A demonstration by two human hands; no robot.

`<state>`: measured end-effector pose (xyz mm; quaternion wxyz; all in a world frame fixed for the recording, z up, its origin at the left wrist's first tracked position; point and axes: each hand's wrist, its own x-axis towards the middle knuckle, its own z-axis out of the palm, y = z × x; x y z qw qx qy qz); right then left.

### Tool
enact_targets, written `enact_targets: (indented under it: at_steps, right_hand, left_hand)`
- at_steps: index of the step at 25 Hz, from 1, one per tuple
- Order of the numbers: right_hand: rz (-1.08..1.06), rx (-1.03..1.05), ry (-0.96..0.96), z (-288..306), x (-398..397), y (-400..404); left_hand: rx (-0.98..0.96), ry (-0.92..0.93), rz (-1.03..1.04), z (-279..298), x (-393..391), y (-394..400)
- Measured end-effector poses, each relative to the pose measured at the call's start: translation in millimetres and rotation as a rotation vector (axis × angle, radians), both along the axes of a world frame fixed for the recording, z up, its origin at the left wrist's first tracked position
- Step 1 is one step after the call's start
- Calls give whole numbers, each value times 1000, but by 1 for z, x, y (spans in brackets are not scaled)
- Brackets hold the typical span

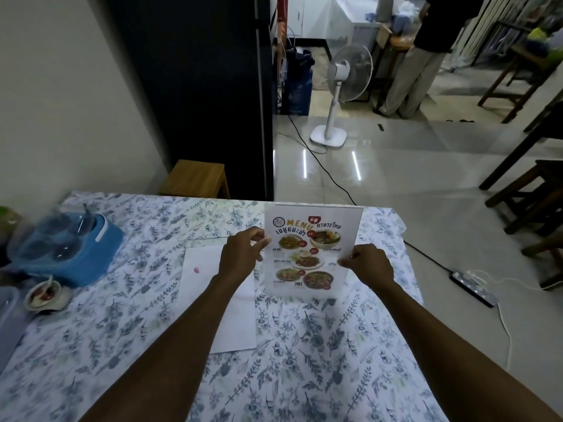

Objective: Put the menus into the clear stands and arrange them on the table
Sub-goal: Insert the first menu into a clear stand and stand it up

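A clear stand holding a colourful menu (pixel 310 251) with food photos stands upright on the floral tablecloth (pixel 304 345), right of the table's middle. My left hand (pixel 240 254) pinches its left edge and my right hand (pixel 368 263) grips its right edge lower down. A white sheet (pixel 201 269) with a small pink mark lies flat on the cloth, left of the stand and partly under my left forearm. I cannot tell whether that sheet is a menu face down.
A blue tray of upturned glasses (pixel 67 242) sits at the table's left, with a small bowl (pixel 45 295) in front of it. A wooden stool (pixel 195 179) stands beyond the far edge. On the floor are a white fan (pixel 341 86), a power strip (pixel 472 287) and a standing person (pixel 417 65).
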<state>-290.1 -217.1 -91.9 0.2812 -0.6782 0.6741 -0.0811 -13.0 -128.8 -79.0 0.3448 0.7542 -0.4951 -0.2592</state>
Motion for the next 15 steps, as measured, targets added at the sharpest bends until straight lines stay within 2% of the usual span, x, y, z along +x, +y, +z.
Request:
enact_targets:
  at_steps: [3,8,12,15]
  right_hand:
    - [-55,-23,2,2,5,14]
    - [-207,-60,-103,12,22,56]
    - [-257,-75,-148,9,60,101]
    - [-226,-14,-135,-18,104,137]
  left_hand:
    - [38,104,-14,1,0,4]
    - [60,125,-28,-2,18,37]
    - [131,140,-21,-29,59,87]
    - [238,232,52,-56,98,125]
